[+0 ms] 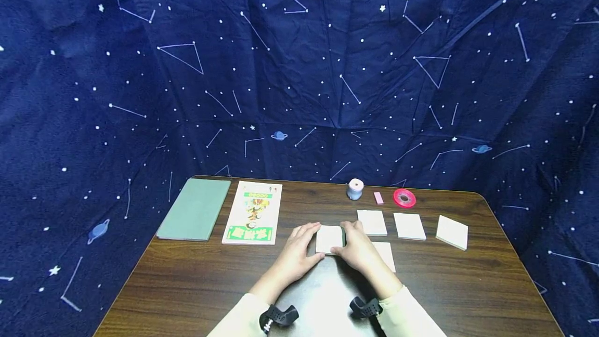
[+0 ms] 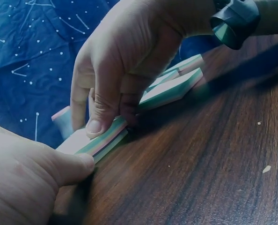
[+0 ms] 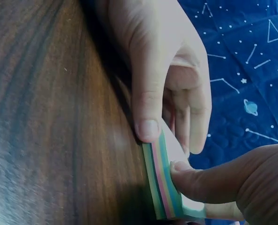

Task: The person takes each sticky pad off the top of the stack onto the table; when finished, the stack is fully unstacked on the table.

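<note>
A small stack of square note pads (image 1: pixel 329 238) lies on the table between both hands, white on top. Green, pink, yellow and dark layers show along its side (image 3: pixel 160 180) in the right wrist view. My left hand (image 1: pixel 296 251) holds the stack's left side, thumb at the near edge and fingers toward the far edge. From the right, my right hand (image 1: pixel 359 248) grips it, the thumb over the near right corner. Its other fingers are partly hidden. Another square pad (image 1: pixel 386 256) lies beside the right hand, partly covered by it.
Further square pads lie right of the hands, including a tilted one (image 1: pixel 452 232). Behind them are a thread spool (image 1: pixel 355 189), a pink eraser-like block (image 1: pixel 378 198) and a red ring-shaped roll (image 1: pixel 404 198). A printed booklet (image 1: pixel 252 213) and green folder (image 1: pixel 194 209) lie left.
</note>
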### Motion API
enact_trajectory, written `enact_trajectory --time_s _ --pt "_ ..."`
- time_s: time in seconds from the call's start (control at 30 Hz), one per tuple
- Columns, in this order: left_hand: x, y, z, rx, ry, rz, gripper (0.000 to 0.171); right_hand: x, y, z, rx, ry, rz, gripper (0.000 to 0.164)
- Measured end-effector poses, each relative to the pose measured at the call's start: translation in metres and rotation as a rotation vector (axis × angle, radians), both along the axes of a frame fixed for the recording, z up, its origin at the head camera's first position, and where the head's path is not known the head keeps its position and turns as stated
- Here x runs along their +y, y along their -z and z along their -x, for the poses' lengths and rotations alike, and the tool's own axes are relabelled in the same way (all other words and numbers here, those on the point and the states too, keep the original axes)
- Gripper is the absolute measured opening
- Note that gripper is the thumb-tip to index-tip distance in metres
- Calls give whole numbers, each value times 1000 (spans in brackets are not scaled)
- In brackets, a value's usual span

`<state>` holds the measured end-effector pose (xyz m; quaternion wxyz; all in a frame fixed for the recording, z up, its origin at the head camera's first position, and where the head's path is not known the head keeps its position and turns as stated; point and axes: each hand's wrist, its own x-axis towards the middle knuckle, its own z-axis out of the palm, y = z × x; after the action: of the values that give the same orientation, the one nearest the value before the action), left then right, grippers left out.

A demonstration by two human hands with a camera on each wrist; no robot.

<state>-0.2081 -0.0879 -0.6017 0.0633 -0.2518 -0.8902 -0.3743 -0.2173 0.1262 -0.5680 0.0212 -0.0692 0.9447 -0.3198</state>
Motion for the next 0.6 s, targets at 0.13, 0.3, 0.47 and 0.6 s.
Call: enact_trajectory --time_s 0.13,0.3,0.47,0.6 --pt "0 0 0 -18 -26 34 76 -2 0 -1 14 19 3 70" --pt "1 -3 0 -62 -42 75 76 -4 -1 -5 48 39 6 67" --pt "2 -3 0 -89 -52 88 79 -7 -3 -8 83 61 -2 69" --pt "3 -1 0 -46 -53 99 80 -7 -4 -9 130 78 -12 68"
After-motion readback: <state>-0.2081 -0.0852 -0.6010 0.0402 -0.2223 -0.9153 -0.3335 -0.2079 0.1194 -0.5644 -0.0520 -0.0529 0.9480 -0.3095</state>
